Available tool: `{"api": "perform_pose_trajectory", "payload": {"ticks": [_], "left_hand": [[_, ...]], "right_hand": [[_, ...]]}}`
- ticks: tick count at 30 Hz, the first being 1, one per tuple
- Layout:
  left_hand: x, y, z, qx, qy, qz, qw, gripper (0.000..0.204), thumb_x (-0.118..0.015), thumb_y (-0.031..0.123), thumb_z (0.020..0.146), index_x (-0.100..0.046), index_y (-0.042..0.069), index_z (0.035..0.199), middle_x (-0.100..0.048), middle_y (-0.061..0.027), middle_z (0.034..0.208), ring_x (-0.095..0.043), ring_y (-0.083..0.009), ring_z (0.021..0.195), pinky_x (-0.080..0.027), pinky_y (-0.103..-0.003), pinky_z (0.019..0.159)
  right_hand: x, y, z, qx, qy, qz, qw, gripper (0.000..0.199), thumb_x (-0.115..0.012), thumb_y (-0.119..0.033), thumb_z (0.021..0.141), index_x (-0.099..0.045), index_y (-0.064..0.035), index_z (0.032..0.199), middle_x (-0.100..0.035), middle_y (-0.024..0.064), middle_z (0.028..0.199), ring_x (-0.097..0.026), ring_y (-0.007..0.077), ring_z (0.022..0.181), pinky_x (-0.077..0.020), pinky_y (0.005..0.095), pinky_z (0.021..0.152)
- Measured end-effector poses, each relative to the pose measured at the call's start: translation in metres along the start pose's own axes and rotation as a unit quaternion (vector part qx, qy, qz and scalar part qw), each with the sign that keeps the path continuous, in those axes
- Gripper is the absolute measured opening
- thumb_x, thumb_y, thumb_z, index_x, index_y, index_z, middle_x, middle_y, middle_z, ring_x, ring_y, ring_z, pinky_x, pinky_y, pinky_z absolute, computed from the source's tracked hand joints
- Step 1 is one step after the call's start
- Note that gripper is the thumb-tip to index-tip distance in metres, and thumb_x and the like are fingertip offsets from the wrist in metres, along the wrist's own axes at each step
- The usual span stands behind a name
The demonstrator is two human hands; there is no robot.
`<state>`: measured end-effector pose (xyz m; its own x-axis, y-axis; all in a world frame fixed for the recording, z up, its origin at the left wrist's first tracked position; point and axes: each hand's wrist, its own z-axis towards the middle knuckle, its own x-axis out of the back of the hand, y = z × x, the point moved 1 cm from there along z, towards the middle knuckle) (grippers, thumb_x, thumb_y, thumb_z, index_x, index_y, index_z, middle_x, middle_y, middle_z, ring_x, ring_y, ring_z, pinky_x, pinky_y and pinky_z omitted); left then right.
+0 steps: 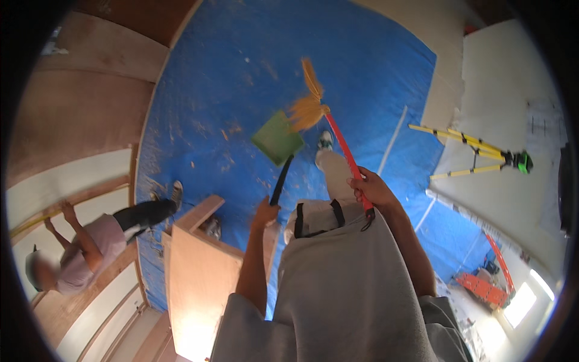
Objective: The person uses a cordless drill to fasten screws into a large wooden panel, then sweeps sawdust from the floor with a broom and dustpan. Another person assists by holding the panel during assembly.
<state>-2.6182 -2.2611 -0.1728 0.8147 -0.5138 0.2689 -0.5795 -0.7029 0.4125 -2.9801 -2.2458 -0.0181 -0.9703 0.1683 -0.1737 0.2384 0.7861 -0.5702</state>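
Note:
My left hand [264, 213] is closed around the black handle of a green dustpan [278, 140], which is tilted over the blue sheet. In my right hand [372, 187] is the red handle of a broom [339, 139], gripped near its looped end. The broom's straw bristles [306, 113] reach the dustpan's right edge, and a second straw tuft juts out beyond them. Motion blurs the bristles somewhat. Whether anything lies inside the dustpan, I cannot tell.
A blue sheet [223, 72] with scattered bits covers the floor. Left of me stands a pale wooden panel structure [202, 265]. Another person [99, 244] works along the left wall. At right are a yellow tripod [476, 145] bearing a green device and an orange-red case [482, 289].

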Motion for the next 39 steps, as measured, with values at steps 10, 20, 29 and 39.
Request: {"api": "perform_pose_trajectory", "payload": {"ticks": [10,20,29,39], "left_hand": [[0.094,0.111,0.111,0.01,0.107,-0.014,0.994,0.034,-0.068,0.025,0.077,-0.066,0.0,0.101,-0.069,-0.0262,0.089,-0.068,-0.043,0.087,-0.051,-0.049,0.075],[0.232,0.263,0.318,0.095,0.009,-0.455,0.885,0.012,-0.064,0.014,0.085,-0.057,0.004,0.085,-0.051,-0.0034,0.059,-0.047,-0.0182,0.042,-0.036,-0.036,0.037],[0.395,0.436,0.382,0.159,0.067,-0.379,0.909,0.012,-0.062,0.011,0.086,-0.056,0.002,0.093,-0.052,-0.0053,0.063,-0.044,-0.014,0.041,-0.031,-0.03,0.035],[0.402,0.572,0.475,0.23,0.191,-0.483,0.823,0.059,-0.065,0.004,0.086,-0.049,0.001,0.143,-0.065,-0.0078,0.078,-0.054,-0.0117,0.054,-0.04,-0.026,0.045]], "right_hand": [[0.023,-0.372,0.276,-0.088,0.011,-0.081,0.993,0.041,-0.062,-0.02,0.096,-0.052,-0.0067,0.133,-0.057,0.0026,0.082,-0.054,0.0116,0.063,-0.0479,0.0293,0.049],[-0.02,-0.51,0.472,-0.019,0.064,-0.365,0.929,0.038,-0.069,-0.023,0.089,-0.062,-0.0047,0.122,-0.058,0.0029,0.069,-0.052,0.0121,0.05,-0.0427,0.0305,0.044],[-0.126,-0.73,0.576,0.114,0.116,-0.431,0.888,0.054,-0.062,-0.018,0.084,-0.058,-0.0041,0.136,-0.07,0.0161,0.085,-0.065,0.0212,0.066,-0.0524,0.0372,0.061],[-0.28,-1.051,1.092,0.13,0.077,-0.492,0.858,0.04,-0.057,-0.023,0.097,-0.056,-0.0073,0.134,-0.068,0.0177,0.08,-0.063,0.0212,0.052,-0.0491,0.0407,0.044]]}}
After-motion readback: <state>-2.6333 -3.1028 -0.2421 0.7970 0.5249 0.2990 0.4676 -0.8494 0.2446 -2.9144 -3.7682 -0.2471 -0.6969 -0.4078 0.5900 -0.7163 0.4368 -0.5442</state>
